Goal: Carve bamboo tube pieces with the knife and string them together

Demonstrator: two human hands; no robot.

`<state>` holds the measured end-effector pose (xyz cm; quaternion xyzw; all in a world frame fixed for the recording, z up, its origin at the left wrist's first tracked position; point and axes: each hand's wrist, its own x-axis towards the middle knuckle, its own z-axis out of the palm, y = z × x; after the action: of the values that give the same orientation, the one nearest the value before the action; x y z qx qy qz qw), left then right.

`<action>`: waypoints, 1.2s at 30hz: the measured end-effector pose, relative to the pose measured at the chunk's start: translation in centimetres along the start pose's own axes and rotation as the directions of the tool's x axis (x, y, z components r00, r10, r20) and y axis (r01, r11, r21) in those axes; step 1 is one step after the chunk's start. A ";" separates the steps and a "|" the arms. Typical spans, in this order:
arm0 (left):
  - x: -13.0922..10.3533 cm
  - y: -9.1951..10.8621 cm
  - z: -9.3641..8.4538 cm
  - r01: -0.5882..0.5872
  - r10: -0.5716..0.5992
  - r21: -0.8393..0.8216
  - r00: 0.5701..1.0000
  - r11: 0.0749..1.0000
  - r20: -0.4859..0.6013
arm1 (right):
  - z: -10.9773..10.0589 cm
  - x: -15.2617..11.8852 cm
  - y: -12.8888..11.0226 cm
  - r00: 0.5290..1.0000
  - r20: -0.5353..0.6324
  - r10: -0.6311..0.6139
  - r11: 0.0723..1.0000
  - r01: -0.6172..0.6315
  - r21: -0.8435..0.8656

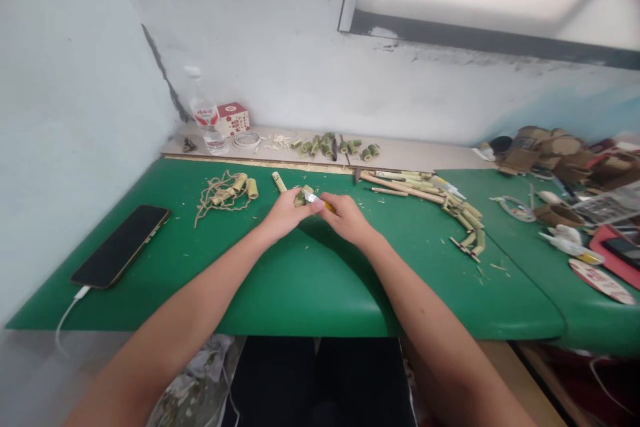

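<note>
Over the middle of the green table mat (310,293), my left hand (289,215) is closed around a short green bamboo piece (301,197). My right hand (346,215) grips a yellow-handled utility knife (311,197), its silvery blade against or right beside the bamboo; exact contact is too small to tell. My left thumb reaches toward the blade. Just behind my left hand a pale bamboo tube (279,181) with dark marks like a face lies on the mat. Further left, several cut bamboo pieces (252,188) lie with a tangled twine (204,200).
A phone (121,245) with a white cable lies at left. At the back stand a water bottle (209,117), a red-and-white box (234,119), a tape roll (247,140) and green bamboo pieces (327,145). A hammer (400,185) and bamboo sticks (470,220) lie right, beyond them cluttered cardboard (525,153).
</note>
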<state>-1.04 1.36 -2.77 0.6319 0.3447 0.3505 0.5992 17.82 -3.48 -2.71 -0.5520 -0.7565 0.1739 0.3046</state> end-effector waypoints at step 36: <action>0.1 0.3 -0.5 -0.052 0.050 0.066 0.998 0.996 0.029 | -0.1 -0.2 -0.8 0.999 -0.024 0.023 0.999 -0.023 -0.022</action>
<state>-1.43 1.66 -2.47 0.6649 0.3318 0.3452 0.5732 17.40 -3.89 -2.18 -0.5660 -0.7483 0.1623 0.3054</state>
